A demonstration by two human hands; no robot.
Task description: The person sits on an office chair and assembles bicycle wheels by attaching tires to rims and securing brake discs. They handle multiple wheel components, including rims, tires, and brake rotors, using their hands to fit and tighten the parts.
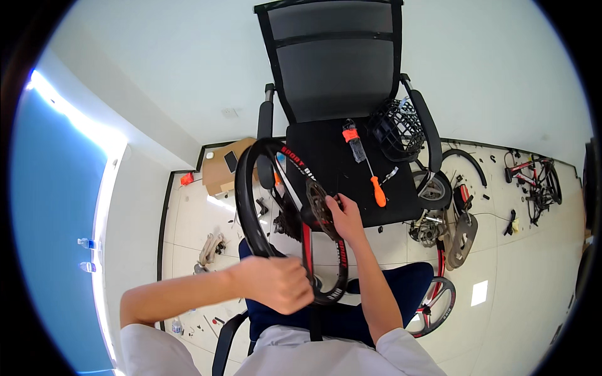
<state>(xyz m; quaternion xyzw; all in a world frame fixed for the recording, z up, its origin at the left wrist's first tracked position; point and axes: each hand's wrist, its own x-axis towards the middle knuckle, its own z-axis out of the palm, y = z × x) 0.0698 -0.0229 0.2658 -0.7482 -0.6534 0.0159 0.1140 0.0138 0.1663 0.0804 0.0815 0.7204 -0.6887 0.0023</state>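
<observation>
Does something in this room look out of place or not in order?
Yes. Bicycle parts lie scattered on the tiled floor, among them a loose wheel and a mudguard. A wire basket and an orange-handled screwdriver rest on the office chair seat, an unusual workbench.

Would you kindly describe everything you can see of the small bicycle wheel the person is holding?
The bicycle wheel is small, with a black rubber-looking tyre carrying red and white markings and black and red spokes. A dark toothed sprocket sits at its hub. It is held upright, edge-on, above the person's lap before a black office chair. The left hand grips its lower rim; the right hand touches the sprocket.
</observation>
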